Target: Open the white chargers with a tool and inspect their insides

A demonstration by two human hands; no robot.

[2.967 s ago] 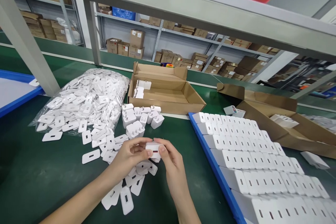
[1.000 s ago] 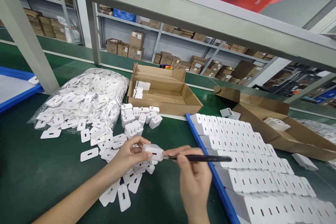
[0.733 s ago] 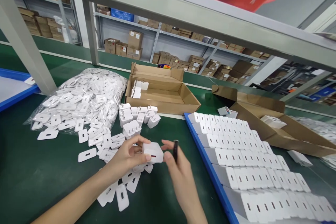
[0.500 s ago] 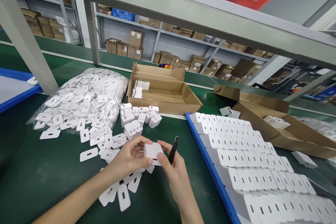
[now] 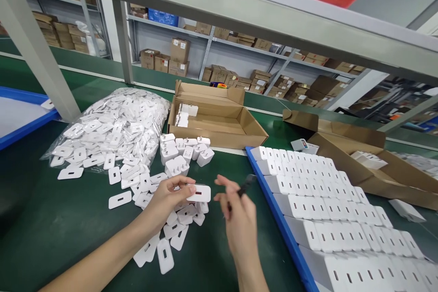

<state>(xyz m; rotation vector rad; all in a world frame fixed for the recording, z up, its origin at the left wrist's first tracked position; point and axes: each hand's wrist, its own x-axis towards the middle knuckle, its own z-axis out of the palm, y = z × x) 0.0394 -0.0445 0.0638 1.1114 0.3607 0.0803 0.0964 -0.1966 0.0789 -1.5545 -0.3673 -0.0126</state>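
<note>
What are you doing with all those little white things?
A person sits at a green table. The left hand holds one white charger block, its slotted face toward the camera. The right hand holds a thin black tool just beside it, apart from the block. Loose white faceplates lie scattered below a clear bag full of more. On the right, a blue-edged tray carries rows of chargers lying side by side.

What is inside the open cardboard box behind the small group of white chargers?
The cardboard box holds a few white pieces at its left end; the near wall hides part of its floor.
</note>
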